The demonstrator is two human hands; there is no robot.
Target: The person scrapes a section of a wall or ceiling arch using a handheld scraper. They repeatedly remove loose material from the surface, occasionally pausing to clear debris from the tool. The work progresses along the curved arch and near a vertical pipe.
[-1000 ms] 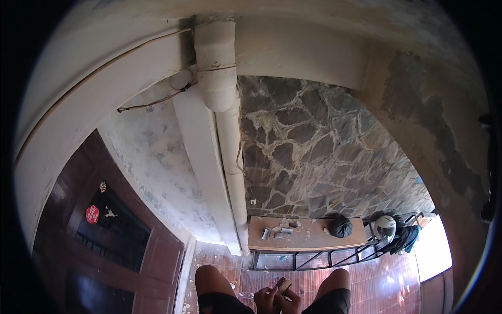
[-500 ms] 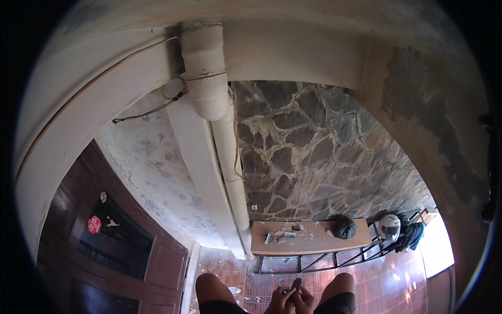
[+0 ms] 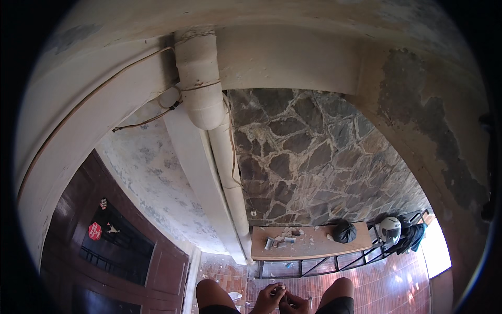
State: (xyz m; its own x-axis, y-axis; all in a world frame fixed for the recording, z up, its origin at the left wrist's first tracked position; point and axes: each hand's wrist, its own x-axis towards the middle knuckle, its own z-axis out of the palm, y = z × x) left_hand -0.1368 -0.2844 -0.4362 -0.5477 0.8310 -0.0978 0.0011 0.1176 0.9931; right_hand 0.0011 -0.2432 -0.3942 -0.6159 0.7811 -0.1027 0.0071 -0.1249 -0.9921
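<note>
Low in the view, between my bare knees, my left hand (image 3: pixel 268 299) and my right hand (image 3: pixel 296 304) meet with their fingers bent inward. The left fingertips are pinched around something small, with a pale spot showing at their tips. My right fingers curl close against the same spot. What they hold is mostly covered by the fingers and too small to name.
Beyond my knees stands a wooden bench (image 3: pixel 314 251) on a black metal frame, bearing small grey pieces (image 3: pixel 289 239), pale scraps, and a black bag (image 3: pixel 344 232). A white helmet (image 3: pixel 390 230) and dark cloth (image 3: pixel 413 238) lie at its right. A brown door (image 3: pixel 168 275) stands left.
The dark slim piece that stuck up between my hands no longer shows. My left hand has shifted left and up, with its fingers now pinched at the top. The view has tilted slightly upward.
</note>
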